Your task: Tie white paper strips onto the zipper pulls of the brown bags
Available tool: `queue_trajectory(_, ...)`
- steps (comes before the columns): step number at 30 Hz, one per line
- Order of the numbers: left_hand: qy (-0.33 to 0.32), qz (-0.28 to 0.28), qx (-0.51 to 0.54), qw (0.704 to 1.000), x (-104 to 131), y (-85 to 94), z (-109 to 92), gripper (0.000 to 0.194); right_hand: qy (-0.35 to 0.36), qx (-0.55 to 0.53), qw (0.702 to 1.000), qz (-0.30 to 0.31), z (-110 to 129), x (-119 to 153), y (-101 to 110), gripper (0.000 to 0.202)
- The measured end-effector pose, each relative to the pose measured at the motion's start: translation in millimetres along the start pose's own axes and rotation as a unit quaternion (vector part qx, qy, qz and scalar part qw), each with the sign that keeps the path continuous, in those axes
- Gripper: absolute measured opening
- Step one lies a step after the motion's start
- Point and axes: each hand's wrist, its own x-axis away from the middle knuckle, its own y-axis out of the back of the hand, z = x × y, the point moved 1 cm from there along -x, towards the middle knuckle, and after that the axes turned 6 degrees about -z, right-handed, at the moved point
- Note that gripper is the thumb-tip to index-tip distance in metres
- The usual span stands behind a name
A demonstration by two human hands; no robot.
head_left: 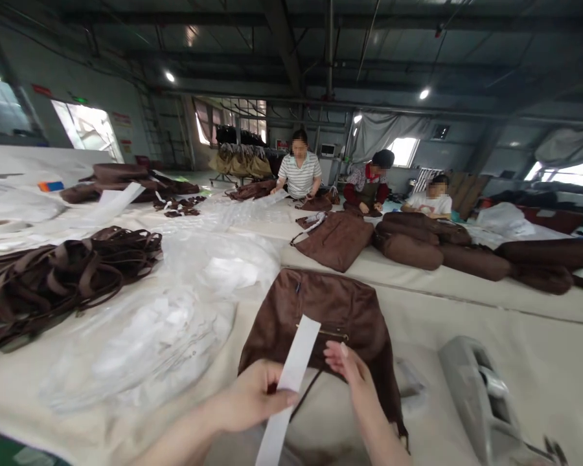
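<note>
A long white strip (298, 353), which looks like paper, is pinched between the thumb and fingers of my left hand (257, 393). It slants upward across the front of a brown handbag (330, 294) lying on the table before me. My right hand (347, 362) is just right of the strip, over the bag near its zipper (333, 334). Its fingers are stretched out and hold nothing. A thin dark cord runs down from the bag between my hands. My forearms cover part of the bag's lower side.
Left lie a heap of brown straps (72, 272) and clear plastic bags (150, 343). A grey tape dispenser (480, 395) stands at right. Beyond are another brown bag (337, 239) and several stuffed brown bags (412, 249). Three people (300, 171) work across the table.
</note>
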Motion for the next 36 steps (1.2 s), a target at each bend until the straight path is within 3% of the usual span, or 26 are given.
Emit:
queue_trajectory(2,0.015,0.008,0.035,0.999,7.0,-31.5,10.7,0.036,-0.028,-0.043,0.993,0.107,11.6,26.0,-11.9,0.053)
queue_trajectory(5,0.021,0.006,0.006,1.0,7.2,-51.4,20.6,0.034,-0.009,0.015,0.988,0.153,18.6,48.7,-20.0,0.044)
queue_trajectory(7,0.01,-0.027,-0.054,0.998,5.4,-49.9,20.5,0.034,-0.009,0.048,0.989,0.138,18.0,53.1,-20.1,0.044)
queue_trajectory(10,-0.004,-0.13,-0.132,0.983,2.8,-40.5,14.3,0.035,-0.016,0.062,0.989,0.136,15.1,55.5,-21.3,0.043)
queue_trajectory(13,-0.019,-0.224,-0.119,0.967,-1.4,-37.6,11.2,0.025,-0.023,0.066,0.981,0.179,14.9,61.7,-28.5,0.043)
queue_trajectory(16,-0.027,-0.258,-0.071,0.963,-7.0,-39.3,15.9,0.026,-0.019,0.076,0.972,0.22,17.3,64.1,-32.8,0.039)
queue_trajectory(18,-0.03,-0.243,-0.045,0.969,-10.5,-36.9,21.1,0.03,-0.017,0.073,0.977,0.197,18.6,56.5,-27.4,0.034)
queue_trajectory(20,-0.031,-0.228,-0.04,0.972,-13.7,-29.9,25.7,0.033,-0.044,0.055,0.99,0.125,18.0,41.7,-15.0,0.03)
queue_trajectory(22,-0.029,-0.226,-0.074,0.971,-17.1,-21.1,28.9,0.035,-0.116,0.004,0.993,0.036,15.4,24.8,0.2,0.036)
queue_trajectory(24,-0.04,-0.224,-0.14,0.964,-21.2,-15.5,31.0,0.031,-0.205,-0.101,0.973,-0.009,11.6,12.0,12.0,0.041)
queue_trajectory(27,-0.054,-0.196,-0.241,0.949,-28.1,-20.5,33.9,0.018,-0.291,-0.275,0.916,-0.008,5.0,4.6,18.1,0.028)
queue_trajectory(29,-0.044,-0.162,-0.278,0.946,-32.0,-32.0,36.1,0.015,-0.314,-0.328,0.89,-0.024,-0.2,4.7,16.9,0.019)
queue_trajectory(33,-0.058,-0.075,-0.24,0.966,-33.7,-57.8,35.5,0.025,-0.344,-0.383,0.857,-0.023,-5.7,3.4,10.6,0.013)
queue_trajectory(36,-0.063,-0.024,-0.207,0.976,-30.8,-65.2,31.5,0.021,-0.378,-0.405,0.832,-0.006,-2.9,-2.9,6.5,0.013)
